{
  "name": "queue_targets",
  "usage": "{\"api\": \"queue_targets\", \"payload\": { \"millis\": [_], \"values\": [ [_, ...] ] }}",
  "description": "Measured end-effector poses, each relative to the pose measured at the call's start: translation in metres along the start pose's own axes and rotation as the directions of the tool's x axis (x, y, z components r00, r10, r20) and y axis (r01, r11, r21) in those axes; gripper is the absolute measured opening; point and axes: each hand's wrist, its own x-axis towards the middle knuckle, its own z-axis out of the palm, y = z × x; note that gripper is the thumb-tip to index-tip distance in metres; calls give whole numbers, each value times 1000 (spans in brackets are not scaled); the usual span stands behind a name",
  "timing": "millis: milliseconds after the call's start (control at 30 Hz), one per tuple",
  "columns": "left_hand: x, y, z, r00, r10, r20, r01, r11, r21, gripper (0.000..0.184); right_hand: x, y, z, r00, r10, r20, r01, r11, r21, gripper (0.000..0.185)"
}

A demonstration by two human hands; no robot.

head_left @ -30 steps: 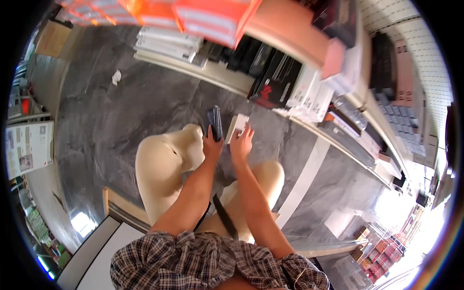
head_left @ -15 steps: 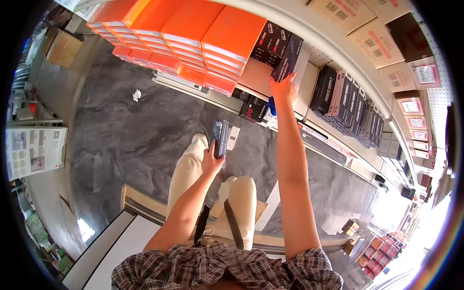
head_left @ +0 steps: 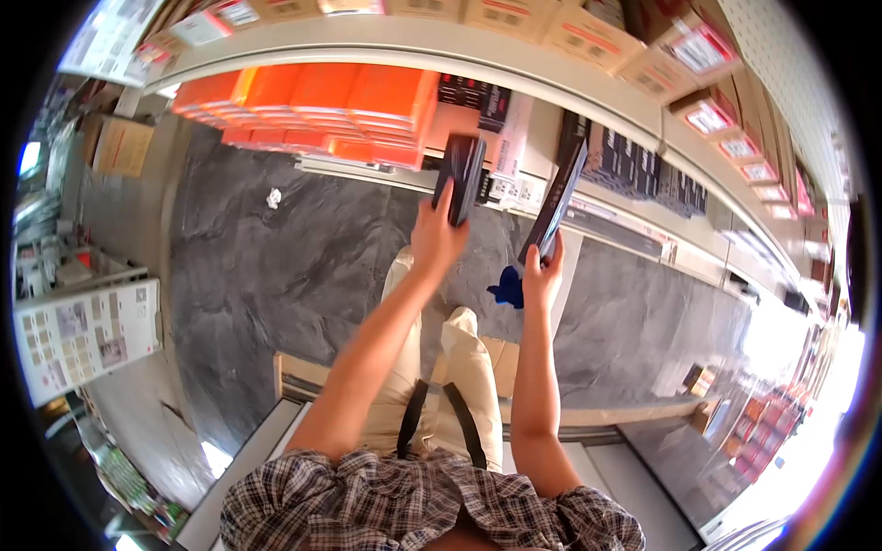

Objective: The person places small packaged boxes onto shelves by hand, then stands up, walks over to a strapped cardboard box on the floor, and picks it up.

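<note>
My left hand (head_left: 439,231) is closed on a dark box (head_left: 459,179), held up in front of the shelf with the orange boxes (head_left: 390,96). To the right, my right hand (head_left: 543,271) grips the lower end of a long, thin dark box (head_left: 558,200), which tilts up and to the right. A dark blue cloth-like item (head_left: 507,287) shows just left of my right hand; whether it touches the hand I cannot tell. White boxes (head_left: 514,191) lie on the low shelf behind, between the two held boxes.
Dark boxes (head_left: 629,165) stand in a row on the shelf at right. Brown cartons (head_left: 588,41) line the shelf above, whose long edge (head_left: 413,46) curves across the top. A crumpled white scrap (head_left: 274,198) lies on the grey floor (head_left: 276,266). A printed board (head_left: 87,335) is at left.
My left hand has risen towards the shelf with its dark box. My right hand has drawn back from the shelf and now holds a long dark box. The view has shifted.
</note>
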Motion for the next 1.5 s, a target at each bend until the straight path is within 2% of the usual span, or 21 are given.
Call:
{"api": "queue_targets", "payload": {
  "millis": [67,133,233,333,433,567,733,767,833,867,933,1000,1067,1133,1167,1200,1267,1333,1400,1467,1500],
  "values": [
    [50,2,38,983,165,-76,-159,985,71,77,-21,12,-17,995,101,17,-101,995,13,58],
    [99,31,47,995,36,97,-52,986,158,74,-34,37,-21,993,121,15,-122,982,141,59],
    [158,24,96,991,122,55,-131,963,233,71,-40,65,-25,982,188,14,-188,982,10,61],
    [182,29,120,994,97,50,-107,955,277,70,-45,78,-22,970,237,51,-240,969,67,61],
    [189,42,128,997,-12,71,-11,949,314,71,-48,99,-22,975,206,83,-210,977,38,62],
    [207,54,136,998,-38,40,20,925,379,70,-38,89,-29,972,199,122,-201,979,8,63],
    [231,55,152,996,67,-61,-30,878,478,63,-32,87,-34,982,138,127,-137,990,-16,63],
    [238,52,155,993,85,-83,-38,892,451,63,-25,88,-33,983,136,126,-135,991,-16,63],
    [234,51,153,988,98,-118,-44,918,394,65,-12,87,-29,993,14,121,6,987,-162,61],
    [226,54,148,985,99,-141,-42,931,363,66,-3,89,-21,995,-5,102,16,993,-113,61],
    [203,47,134,937,275,-214,-174,901,398,62,24,84,-3,984,-180,4,174,949,-262,61],
    [177,27,122,800,569,-188,-422,757,499,47,58,74,17,988,-151,11,147,938,-313,60],
    [155,10,116,792,610,23,-562,714,417,33,94,62,36,986,-159,47,164,896,-414,59],
    [152,-14,129,860,424,284,-485,852,196,28,131,52,58,985,-126,117,169,833,-527,62],
    [163,-34,138,808,551,210,-577,811,93,29,158,43,78,972,-184,147,235,785,-574,63],
    [173,-42,144,810,549,206,-576,812,97,29,171,34,84,964,-129,232,247,753,-609,63],
    [189,-46,150,817,550,173,-538,835,-115,33,197,35,102,955,-105,276,264,720,-641,59],
    [199,-41,149,821,535,197,-528,844,-94,37,221,36,112,936,-130,327,313,729,-609,57],
    [204,-36,148,867,350,355,-357,933,-46,43,230,50,114,913,-144,382,357,735,-576,55],
    [202,-44,149,862,346,369,-353,934,-52,47,233,71,117,870,-374,323,484,777,-403,52],
    [200,-46,147,855,419,305,-420,905,-65,42,227,77,117,864,-454,216,503,794,-342,49]
  ]
}}
